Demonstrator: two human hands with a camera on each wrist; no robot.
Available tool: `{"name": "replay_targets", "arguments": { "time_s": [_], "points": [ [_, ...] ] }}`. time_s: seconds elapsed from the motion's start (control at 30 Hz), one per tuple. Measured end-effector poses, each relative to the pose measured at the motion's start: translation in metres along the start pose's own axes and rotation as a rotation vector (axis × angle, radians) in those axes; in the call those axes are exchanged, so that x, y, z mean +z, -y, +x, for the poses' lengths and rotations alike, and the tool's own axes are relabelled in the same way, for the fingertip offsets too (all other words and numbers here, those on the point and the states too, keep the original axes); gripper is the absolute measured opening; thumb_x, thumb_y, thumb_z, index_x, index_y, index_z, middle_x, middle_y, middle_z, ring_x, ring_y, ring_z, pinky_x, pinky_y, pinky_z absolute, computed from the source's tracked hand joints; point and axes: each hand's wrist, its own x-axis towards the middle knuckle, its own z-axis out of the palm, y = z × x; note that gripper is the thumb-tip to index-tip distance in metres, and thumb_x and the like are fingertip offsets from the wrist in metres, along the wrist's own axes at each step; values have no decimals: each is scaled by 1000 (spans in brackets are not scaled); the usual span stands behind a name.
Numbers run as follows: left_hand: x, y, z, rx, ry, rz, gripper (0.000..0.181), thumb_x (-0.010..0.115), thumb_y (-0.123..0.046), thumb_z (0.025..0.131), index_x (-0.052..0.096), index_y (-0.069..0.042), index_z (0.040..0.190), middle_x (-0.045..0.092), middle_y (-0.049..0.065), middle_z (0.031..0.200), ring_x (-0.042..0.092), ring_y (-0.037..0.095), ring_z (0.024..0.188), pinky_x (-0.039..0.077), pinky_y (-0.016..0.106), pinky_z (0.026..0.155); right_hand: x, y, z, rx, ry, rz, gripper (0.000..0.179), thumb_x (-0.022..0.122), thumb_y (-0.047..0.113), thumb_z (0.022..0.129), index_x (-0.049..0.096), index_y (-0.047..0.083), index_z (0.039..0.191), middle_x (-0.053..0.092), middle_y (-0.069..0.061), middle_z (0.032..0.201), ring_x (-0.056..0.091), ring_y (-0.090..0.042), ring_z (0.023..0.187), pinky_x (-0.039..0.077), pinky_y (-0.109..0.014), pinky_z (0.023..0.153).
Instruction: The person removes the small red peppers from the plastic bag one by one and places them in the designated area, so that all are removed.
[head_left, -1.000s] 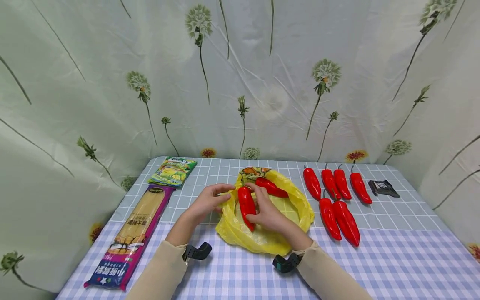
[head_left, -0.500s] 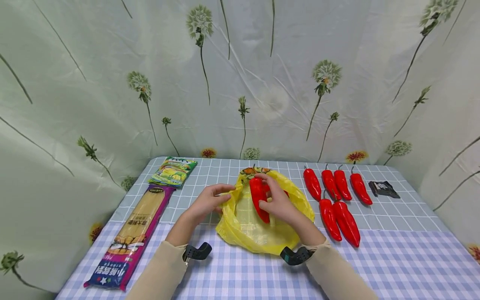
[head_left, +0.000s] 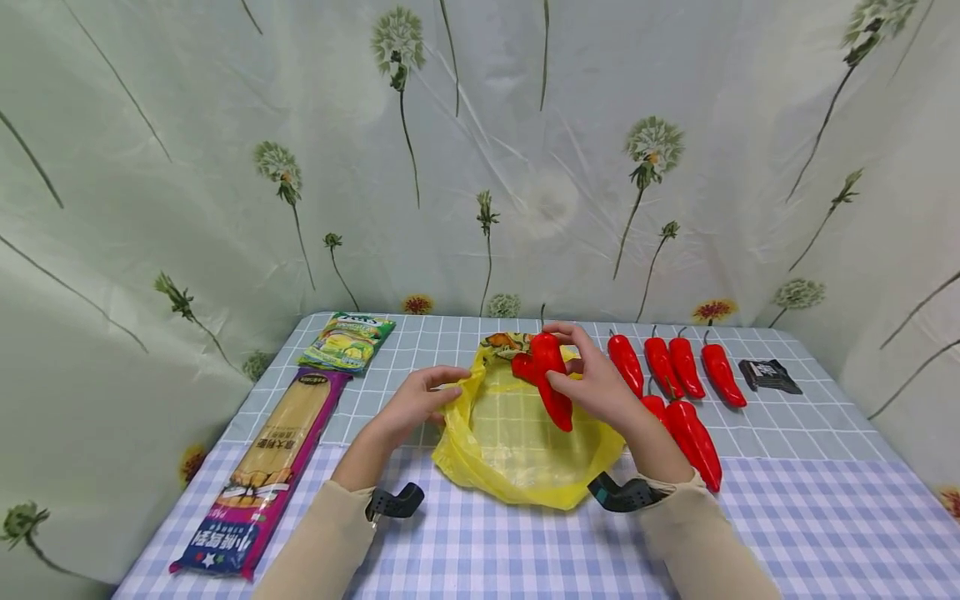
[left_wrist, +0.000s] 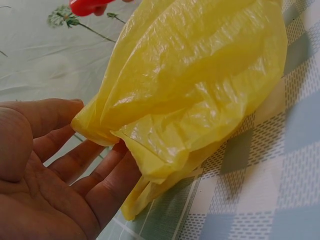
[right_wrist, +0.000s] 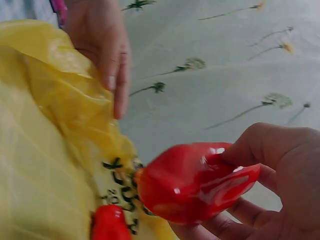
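A glossy red chili pepper (head_left: pixel 551 379) is pinched between the thumb and fingers of my right hand (head_left: pixel 592 375), held over the right part of a yellow plastic bag (head_left: pixel 525 425). My left hand (head_left: pixel 416 404) holds the bag's left rim; in the left wrist view its thumb and fingers meet the yellow film (left_wrist: pixel 180 85). The bag lies spread open on the table, with another red pepper (head_left: pixel 522 367) inside near the back, partly hidden behind the held one. The right wrist view shows the gripped pepper (right_wrist: pixel 190 182) close up.
Several red chili peppers (head_left: pixel 682 367) lie right of the bag, some partly behind my right forearm. A small black packet (head_left: pixel 768 376) is beyond them. On the left lie a long spaghetti pack (head_left: pixel 262 467) and a green-yellow snack bag (head_left: pixel 347 342). A floral curtain (head_left: pixel 480 150) hangs behind.
My right hand has carried the pepper from the bag's left part toward its right and farther back. My left hand has stayed at the bag's left rim.
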Motion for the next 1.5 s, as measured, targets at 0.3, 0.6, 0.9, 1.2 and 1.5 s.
{"name": "replay_targets", "arguments": {
  "time_s": [0.3, 0.6, 0.9, 1.2, 1.5],
  "points": [
    [-1, -3, 0, 11, -10, 10, 35, 58, -17, 100, 61, -12, 135, 58, 10, 143, 64, 17, 107, 60, 32, 74, -33, 5, -6, -10, -13, -10, 66, 71, 14, 91, 35, 19, 147, 42, -17, 149, 65, -33, 100, 62, -41, 79],
    [-1, -2, -1, 26, -11, -8, 35, 59, -15, 100, 61, -10, 134, 59, 11, 142, 64, 16, 105, 60, 32, 71, -56, 3, -14, 49, -9, -82, 67, 72, 21, 91, 35, 24, 147, 42, -15, 149, 56, -40, 120, 62, -43, 80],
    [-2, -2, -2, 15, -11, -2, 35, 58, -15, 100, 61, -11, 135, 57, 11, 144, 64, 17, 107, 60, 33, 73, -77, -2, -23, 38, 7, -46, 65, 71, 19, 93, 38, 26, 149, 41, -16, 150, 57, -42, 120, 62, -45, 78],
    [-2, -3, -2, 11, -16, 3, 35, 58, -17, 101, 61, -12, 135, 57, 10, 144, 63, 19, 111, 61, 33, 76, -101, -14, -30, 65, 5, -144, 67, 68, 24, 95, 33, 28, 152, 38, -18, 152, 56, -39, 116, 61, -39, 71],
    [-3, -2, -2, 14, -17, -3, 35, 58, -17, 100, 61, -12, 135, 57, 10, 144, 63, 19, 111, 61, 34, 77, -116, -25, -32, 170, -4, -188, 66, 67, 27, 95, 31, 26, 151, 35, -21, 153, 50, -47, 123, 62, -41, 71]
  ]
}}
